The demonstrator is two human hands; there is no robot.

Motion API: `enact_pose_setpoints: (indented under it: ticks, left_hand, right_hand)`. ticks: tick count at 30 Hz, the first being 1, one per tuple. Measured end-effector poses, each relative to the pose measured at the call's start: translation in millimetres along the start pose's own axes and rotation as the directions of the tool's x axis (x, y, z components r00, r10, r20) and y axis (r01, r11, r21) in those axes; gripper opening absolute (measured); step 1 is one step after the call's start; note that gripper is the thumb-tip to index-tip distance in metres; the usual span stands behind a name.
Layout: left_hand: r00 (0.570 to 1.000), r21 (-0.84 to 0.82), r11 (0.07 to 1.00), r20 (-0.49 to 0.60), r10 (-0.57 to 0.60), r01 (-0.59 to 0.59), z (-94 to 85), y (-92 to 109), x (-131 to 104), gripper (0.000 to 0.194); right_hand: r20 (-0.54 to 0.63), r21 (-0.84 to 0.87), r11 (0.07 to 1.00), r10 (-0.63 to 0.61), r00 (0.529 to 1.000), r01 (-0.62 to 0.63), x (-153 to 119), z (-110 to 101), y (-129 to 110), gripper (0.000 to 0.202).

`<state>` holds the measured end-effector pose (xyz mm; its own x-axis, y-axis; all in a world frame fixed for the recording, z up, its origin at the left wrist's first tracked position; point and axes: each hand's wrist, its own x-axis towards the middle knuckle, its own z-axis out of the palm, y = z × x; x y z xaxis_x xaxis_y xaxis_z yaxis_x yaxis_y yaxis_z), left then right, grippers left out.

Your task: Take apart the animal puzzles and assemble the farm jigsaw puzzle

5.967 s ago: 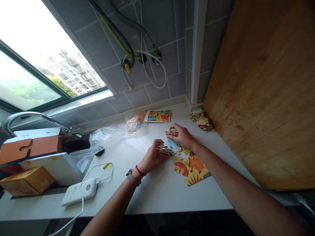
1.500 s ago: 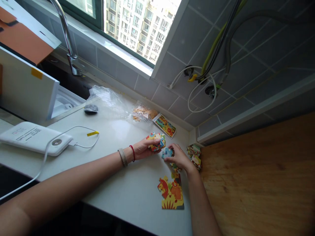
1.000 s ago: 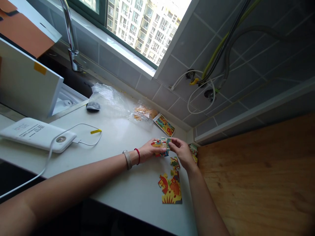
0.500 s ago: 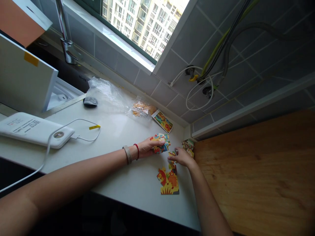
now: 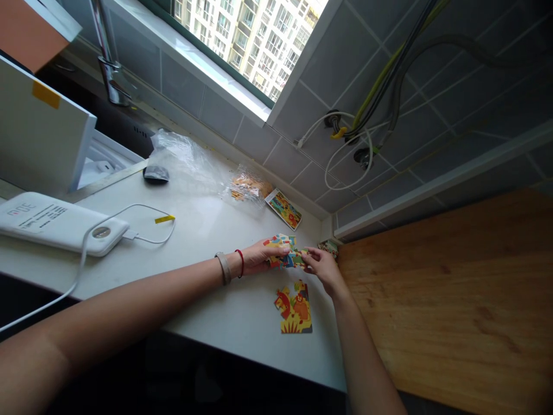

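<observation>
Left hand point(image 5: 259, 258) clasped a jigsaw-piece stack point(image 5: 280, 242), right hand point(image 5: 323, 270) pinched one piece point(image 5: 299, 259), beyond the lion puzzle point(image 5: 297, 314): seemingly light, stiff, best edge-held.

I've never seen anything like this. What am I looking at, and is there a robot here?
No robot: these are a person's bare hands, seen from one camera worn on the head, looking forward and down. The left hand holds a stack of puzzle pieces. The right hand pinches at least one more piece against it; exactly how many is hard to tell. On the white counter lie a joined puzzle section showing lions, a picture card, clear plastic packaging and a white device with a cable. A large wooden board is on the right.
</observation>
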<state>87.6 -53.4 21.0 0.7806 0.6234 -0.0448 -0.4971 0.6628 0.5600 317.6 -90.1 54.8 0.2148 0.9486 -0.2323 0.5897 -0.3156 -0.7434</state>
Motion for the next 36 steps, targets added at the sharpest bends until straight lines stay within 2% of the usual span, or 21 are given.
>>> enact_pose_setpoints:
  ticks: [5, 11, 13, 16, 18, 19, 21, 23, 26, 29, 31, 33, 36]
  left_hand:
    - [1.000, 0.047, 0.999, -0.010, 0.006, -0.005, -2.1, -4, 2, 0.054]
    - [0.999, 0.013, 1.000, -0.044, 0.023, -0.023, -2.0, -5, 2, 0.054]
    - [0.998, -0.001, 0.999, -0.059, 0.032, -0.032, -2.6, -5, 3, 0.054]
    - [0.998, -0.029, 0.999, -0.064, 0.012, -0.013, -4.2, -4, 3, 0.052]
    - [0.998, -0.042, 0.999, -0.060, -0.007, 0.004, -5.0, -3, 3, 0.052]
    - [0.998, -0.045, 0.999, -0.060, -0.016, 0.013, -5.2, -3, 3, 0.052]
    - [0.997, -0.050, 0.998, -0.070, -0.032, 0.028, -5.1, -2, 2, 0.052]
    - [0.996, -0.057, 0.997, -0.080, -0.050, 0.045, -4.3, -1, 1, 0.052]
    - [0.996, -0.051, 0.997, -0.057, -0.064, 0.061, -2.5, 0, -1, 0.054]
    - [0.997, -0.017, 0.997, -0.017, -0.079, 0.078, -1.5, 0, -2, 0.051]
    - [0.996, 0.002, 0.996, 0.003, -0.086, 0.086, -1.4, -2, -2, 0.048]
    - [0.996, 0.012, 0.996, 0.024, -0.091, 0.091, -1.4, -4, -2, 0.046]
    - [0.994, 0.023, 0.995, 0.059, -0.096, 0.095, -0.7, -6, -2, 0.047]
  right_hand:
    - [-0.067, 0.272, 0.960, -0.043, 0.997, 0.060, -5, 11, -23, 0.057]
    - [0.080, 0.299, 0.954, -0.023, 0.997, -0.002, -10, 8, -35, 0.052]
    - [0.062, 0.185, 0.982, 0.016, 0.998, -0.027, -14, 2, -32, 0.051]
    - [0.125, -0.186, 0.982, 0.059, 0.990, -0.035, -31, 0, -26, 0.048]
    - [0.273, -0.427, 0.904, 0.105, 0.956, 0.022, -49, 5, -23, 0.053]
    - [0.318, -0.515, 0.856, 0.135, 0.938, 0.051, -59, 9, -22, 0.064]
    - [0.294, -0.647, 0.755, 0.118, 0.948, 0.107, -77, 18, -20, 0.075]
    - [0.262, -0.690, 0.714, 0.089, 0.961, 0.122, -88, 25, -18, 0.067]
    - [0.242, -0.605, 0.790, 0.065, 0.968, 0.098, -85, 26, -9, 0.047]
    - [0.206, -0.348, 0.936, 0.015, 0.978, 0.059, -68, 17, 2, 0.033]
    - [0.161, -0.096, 0.995, -0.025, 0.987, 0.041, -56, 11, 7, 0.037]
    - [0.072, 0.128, 0.991, -0.035, 0.997, 0.026, -47, 6, 6, 0.048]
    - [-0.083, 0.300, 0.952, -0.035, 0.996, 0.058, -39, 3, -4, 0.058]
